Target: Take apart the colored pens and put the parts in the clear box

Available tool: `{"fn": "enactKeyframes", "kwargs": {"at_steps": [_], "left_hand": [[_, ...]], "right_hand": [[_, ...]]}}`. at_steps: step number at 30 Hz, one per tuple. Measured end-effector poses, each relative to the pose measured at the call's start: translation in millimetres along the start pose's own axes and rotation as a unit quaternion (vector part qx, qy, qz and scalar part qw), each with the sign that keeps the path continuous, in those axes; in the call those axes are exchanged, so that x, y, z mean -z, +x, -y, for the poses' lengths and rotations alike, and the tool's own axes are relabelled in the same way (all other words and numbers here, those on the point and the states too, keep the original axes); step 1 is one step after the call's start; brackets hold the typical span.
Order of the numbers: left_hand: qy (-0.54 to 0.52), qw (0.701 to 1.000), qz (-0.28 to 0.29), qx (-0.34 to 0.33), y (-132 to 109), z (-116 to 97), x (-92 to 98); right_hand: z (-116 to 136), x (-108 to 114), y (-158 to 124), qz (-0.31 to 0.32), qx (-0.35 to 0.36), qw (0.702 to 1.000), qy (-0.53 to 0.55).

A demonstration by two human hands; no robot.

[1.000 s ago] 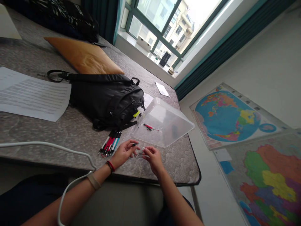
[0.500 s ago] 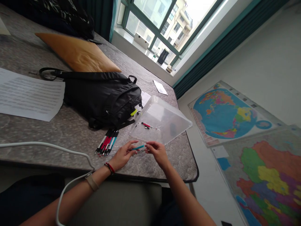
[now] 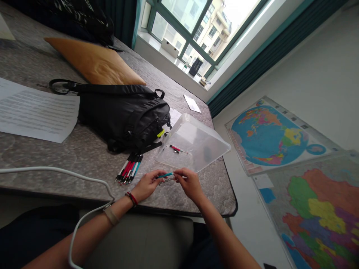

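Between my hands is a teal pen barrel [image 3: 166, 175], held level just above the mattress near its front edge. My left hand [image 3: 148, 184] is closed around its left part. At its right end, the fingers of my right hand [image 3: 188, 182] are pinched together; whatever they grip is too small to make out. A bundle of pens [image 3: 129, 169] in white, red, black and teal lies left of my left hand. Beyond my hands stands a clear plastic box [image 3: 193, 140], with a red pen part [image 3: 175, 148] and a small black piece seen in it.
A black backpack [image 3: 123, 116] lies behind the pens, with a brown padded envelope [image 3: 98, 61] behind it. Printed sheets [image 3: 36, 112] are at the left. A white cable [image 3: 70, 170] runs across the front edge and my left forearm. Maps [image 3: 269, 130] hang on the right wall.
My left fingers have closed in slightly around the teal barrel. Otherwise the hands and objects stay in place; the whole view has shifted a little.
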State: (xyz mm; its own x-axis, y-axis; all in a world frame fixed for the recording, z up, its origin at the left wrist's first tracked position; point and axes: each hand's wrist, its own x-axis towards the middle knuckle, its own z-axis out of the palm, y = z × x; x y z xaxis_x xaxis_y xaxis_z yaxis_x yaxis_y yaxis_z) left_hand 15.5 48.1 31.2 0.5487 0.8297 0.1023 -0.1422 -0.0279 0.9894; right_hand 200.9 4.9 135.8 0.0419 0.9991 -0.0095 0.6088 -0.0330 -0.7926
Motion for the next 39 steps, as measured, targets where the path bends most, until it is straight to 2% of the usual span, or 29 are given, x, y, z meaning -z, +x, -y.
{"fn": "enactKeyframes", "kwargs": {"at_steps": [4,7,10,14,18,21,23,26,28,31,35,39], "left_hand": [[0.028,1.0,0.001,-0.009,-1.1,-1.8,0.4],[0.028,1.0,0.005,-0.005,-1.7,-1.3,-0.1],[0.011,1.0,0.001,-0.004,-1.3,-0.8,-0.4],[-0.002,1.0,-0.005,-0.015,-0.3,-5.4,1.2],[-0.033,0.999,0.018,-0.027,-0.2,-11.0,3.1],[-0.039,0.998,0.032,-0.032,-0.9,-10.9,2.9],[-0.036,0.998,0.041,-0.036,-1.4,-9.2,2.1],[-0.032,0.998,0.046,-0.041,-1.7,-5.3,0.7],[-0.026,0.998,0.041,-0.042,-1.2,-2.1,-0.3],[-0.029,0.998,0.043,-0.045,0.0,2.2,-1.5],[-0.03,0.997,0.048,-0.047,0.4,2.0,-1.6],[-0.014,0.998,0.043,-0.048,-0.6,-3.9,-1.0]], "right_hand": [[3.9,3.3,1.8,0.028,0.033,0.996,-0.072],[2.8,3.1,1.5,0.025,0.032,0.996,-0.079],[-1.3,1.0,-0.7,0.005,0.007,0.999,-0.043],[-8.5,-2.3,-4.6,-0.028,-0.039,0.997,0.055],[-12.5,-2.7,-7.8,-0.049,-0.065,0.986,0.148],[-8.8,-0.5,-11.3,-0.042,-0.063,0.983,0.165],[-1.1,0.8,-15.6,-0.031,-0.042,0.989,0.138],[16.3,-0.3,-24.5,-0.013,0.029,0.999,0.022],[27.5,-4.4,-30.0,0.006,0.09,0.994,-0.056],[36.6,-14.1,-34.0,0.036,0.154,0.981,-0.117],[34.5,-24.3,-32.9,0.044,0.173,0.97,-0.167],[27.8,-24.6,-31.5,0.052,0.169,0.959,-0.221]]}}
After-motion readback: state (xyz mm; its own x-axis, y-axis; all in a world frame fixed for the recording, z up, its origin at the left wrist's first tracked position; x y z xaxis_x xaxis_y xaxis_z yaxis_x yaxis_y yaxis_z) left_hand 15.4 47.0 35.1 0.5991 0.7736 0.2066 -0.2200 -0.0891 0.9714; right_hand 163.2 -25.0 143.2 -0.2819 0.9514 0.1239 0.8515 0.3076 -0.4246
